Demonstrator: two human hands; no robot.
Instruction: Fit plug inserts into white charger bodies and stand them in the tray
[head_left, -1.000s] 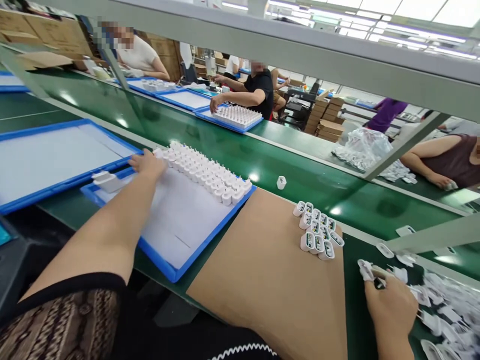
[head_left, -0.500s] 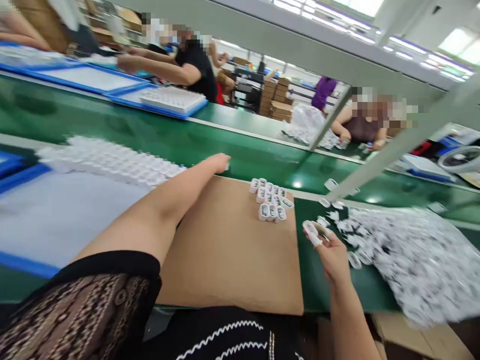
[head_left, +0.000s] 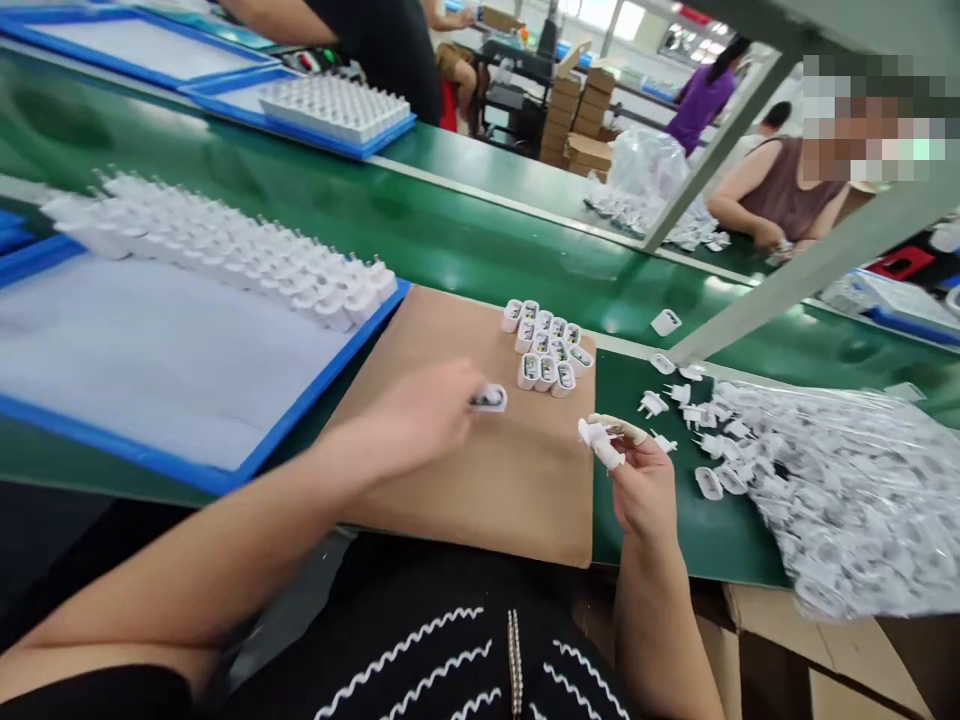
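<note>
Over the brown cardboard sheet (head_left: 465,490), my left hand (head_left: 427,405) is closed on a white charger housing (head_left: 491,398) whose open end shows circuit parts; the hand is somewhat blurred. My right hand (head_left: 645,470) pinches white plug caps (head_left: 600,442) by the sheet's right edge; how many is hard to make out. Several more charger housings (head_left: 546,374) stand grouped at the sheet's far right, with boards showing inside. Right of my right hand lie loose plug caps with pins (head_left: 654,403), beside a clear bag (head_left: 855,500) full of such caps.
Rows of white chargers with pins (head_left: 247,250) fill the far side of a blue-rimmed tray (head_left: 225,480) on the left. A slanted metal post (head_left: 765,270) rises at the right. Across the green bench (head_left: 465,240), co-workers sit near another blue tray (head_left: 360,148).
My left hand has come back from the far edge of the sheet to above its middle, now with a charger housing. My right hand has shifted slightly left. The view has tilted down.
</note>
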